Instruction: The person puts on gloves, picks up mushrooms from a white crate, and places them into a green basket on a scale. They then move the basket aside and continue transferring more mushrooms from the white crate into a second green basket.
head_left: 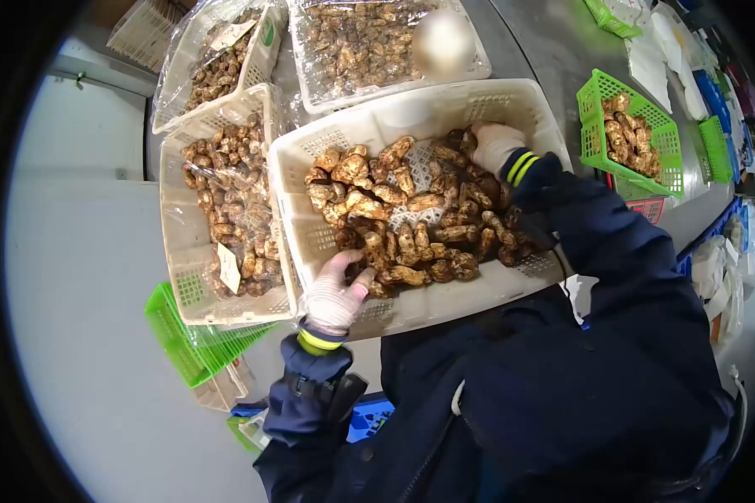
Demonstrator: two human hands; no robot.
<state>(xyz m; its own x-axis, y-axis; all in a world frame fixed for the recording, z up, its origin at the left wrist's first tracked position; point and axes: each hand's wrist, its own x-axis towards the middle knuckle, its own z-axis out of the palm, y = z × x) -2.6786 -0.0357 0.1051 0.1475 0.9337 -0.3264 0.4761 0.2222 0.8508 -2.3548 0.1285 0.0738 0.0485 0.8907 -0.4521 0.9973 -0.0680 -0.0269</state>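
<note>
A large off-white plastic crate [302, 168] holds many brown-and-cream mushrooms [407, 243] on a white mesh liner [419, 172]. At the crate's near left corner is my left hand [335, 298], in a pale glove. Its thumb and fingers curve around a brown mushroom [356, 271] at the edge of the pile. My right hand [495, 147], gloved too, reaches into the far right part of the crate. Its fingers are bent against a dark mushroom [468, 144], and their tips are partly hidden.
Film-covered crates of mushrooms stand left [176, 251], far left [264, 50] and behind [310, 92]. On the metal table [554, 50], a green basket [591, 126] of mushrooms sits at right. An empty-looking green basket [172, 335] is lower left.
</note>
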